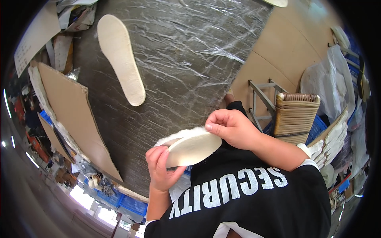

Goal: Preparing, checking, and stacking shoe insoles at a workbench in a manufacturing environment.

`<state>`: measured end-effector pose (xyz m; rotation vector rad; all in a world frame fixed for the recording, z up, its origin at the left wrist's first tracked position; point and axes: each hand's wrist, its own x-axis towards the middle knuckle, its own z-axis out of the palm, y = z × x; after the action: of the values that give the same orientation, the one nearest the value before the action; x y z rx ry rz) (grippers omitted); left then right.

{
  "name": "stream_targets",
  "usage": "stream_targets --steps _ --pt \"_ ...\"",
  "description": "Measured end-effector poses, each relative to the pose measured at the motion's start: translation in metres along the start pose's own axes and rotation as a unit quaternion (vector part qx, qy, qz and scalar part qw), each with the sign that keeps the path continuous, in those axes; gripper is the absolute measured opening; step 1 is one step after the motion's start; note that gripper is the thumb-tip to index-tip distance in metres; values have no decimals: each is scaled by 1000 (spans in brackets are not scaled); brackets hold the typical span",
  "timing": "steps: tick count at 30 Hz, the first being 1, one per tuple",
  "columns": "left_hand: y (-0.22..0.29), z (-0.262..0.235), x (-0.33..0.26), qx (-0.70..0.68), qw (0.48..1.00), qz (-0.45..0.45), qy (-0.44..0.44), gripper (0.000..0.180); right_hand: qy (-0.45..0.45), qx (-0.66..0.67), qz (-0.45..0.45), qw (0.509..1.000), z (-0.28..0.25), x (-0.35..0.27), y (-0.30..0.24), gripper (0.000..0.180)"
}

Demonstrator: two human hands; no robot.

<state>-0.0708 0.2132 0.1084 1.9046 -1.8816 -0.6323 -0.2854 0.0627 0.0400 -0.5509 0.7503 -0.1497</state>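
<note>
Between my two hands is a cream insole [194, 148] with a fluffy white layer showing along its far edge. My left hand [160, 166] grips its left end, thumb and fingers closed around it. At the other end, my right hand [230, 129] pinches the edge between thumb and fingers. The held piece is bent and tilted, close to my body at the near side of the table. Farther off, a second cream insole [121, 59] lies flat on the dark table [174, 79], which is covered in wrinkled clear plastic.
Cardboard sheets [71, 107] stand along the table's left edge. On the right are a woven-seat chair [297, 113], a blue crate [317, 129] and a stack of white fluffy pieces [331, 141]. Part of another pale piece [276, 2] shows at the far edge.
</note>
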Motion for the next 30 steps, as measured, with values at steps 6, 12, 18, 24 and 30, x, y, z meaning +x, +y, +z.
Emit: stream_targets --steps 6,12,18,24,30 --pt "4 -3 14 0 998 -48 -34 84 31 -73 -28 996 4 -2 -8 16" --pt "2 2 21 -29 995 -86 -39 93 97 -211 -89 969 6 3 -15 17" --pt "4 8 27 -68 986 -150 -33 97 127 -361 -165 909 12 9 -33 20" --pt "1 5 35 -83 978 -187 -47 93 145 -444 -206 860 14 12 -37 18" --pt "-5 6 40 -93 977 -175 -74 97 153 -491 -243 823 16 20 -40 20"
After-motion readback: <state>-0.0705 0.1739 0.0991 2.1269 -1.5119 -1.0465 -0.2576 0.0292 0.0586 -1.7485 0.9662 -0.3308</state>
